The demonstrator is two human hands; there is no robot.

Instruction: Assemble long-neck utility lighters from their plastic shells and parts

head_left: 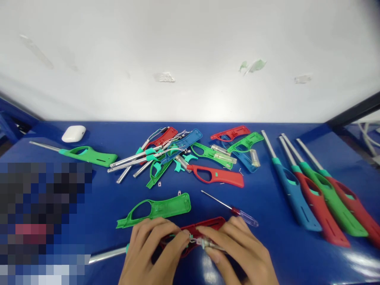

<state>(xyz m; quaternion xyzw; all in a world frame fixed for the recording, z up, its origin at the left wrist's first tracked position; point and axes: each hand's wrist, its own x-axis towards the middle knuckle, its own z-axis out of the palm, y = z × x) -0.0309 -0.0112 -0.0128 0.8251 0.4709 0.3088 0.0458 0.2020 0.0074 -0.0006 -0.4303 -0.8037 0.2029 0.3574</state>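
Observation:
At the table's near edge lies a red lighter casing half, partly under both hands. My left hand is closed over its left part, fingertips at a thin white wire and a small teal piece. My right hand pinches a clear fuel tank with a small pinkish part at its left end. A metal lighter tube sticks out to the left of my left hand. Just above that hand is an open green casing half. The screwdriver lies above my right hand.
Loose casings, tubes and tanks are piled mid-table, with a red casing half in front. Several lighters, including a blue one, line the right side. A green lighter and a white case lie back left. A white wall stands behind.

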